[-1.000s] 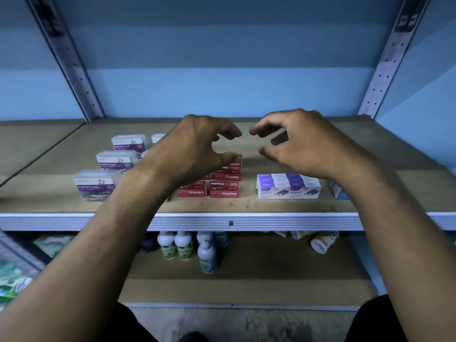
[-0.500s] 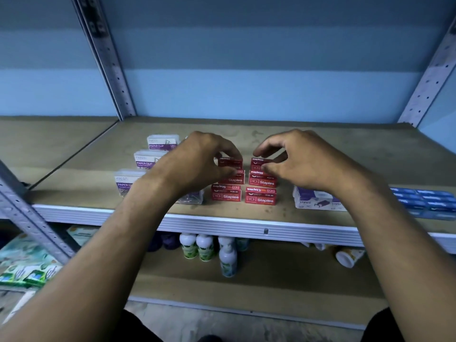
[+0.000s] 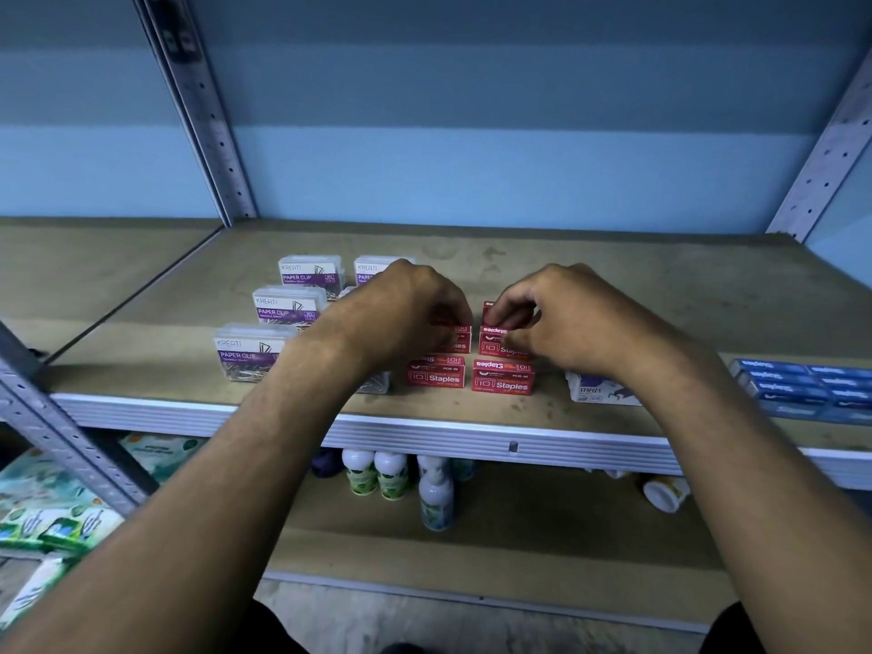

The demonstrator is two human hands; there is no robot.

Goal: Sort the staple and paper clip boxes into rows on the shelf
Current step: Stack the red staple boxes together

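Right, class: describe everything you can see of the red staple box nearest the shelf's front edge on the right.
The front right red staple box is a small cardboard carton, red with white "Staples" lettering on its front face and inverted print on top. It looks closed and lies flat on the brown shelf board, beside a matching box on its left with a narrow gap between. Another red box sits just behind it. Neither hand touches it.

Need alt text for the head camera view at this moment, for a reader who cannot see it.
Both hands, left hand and right hand, grip small red cardboard staple boxes set in two columns on a brown shelf board. Clear plastic paper clip boxes with purple labels stand to their left, blue boxes at far right.
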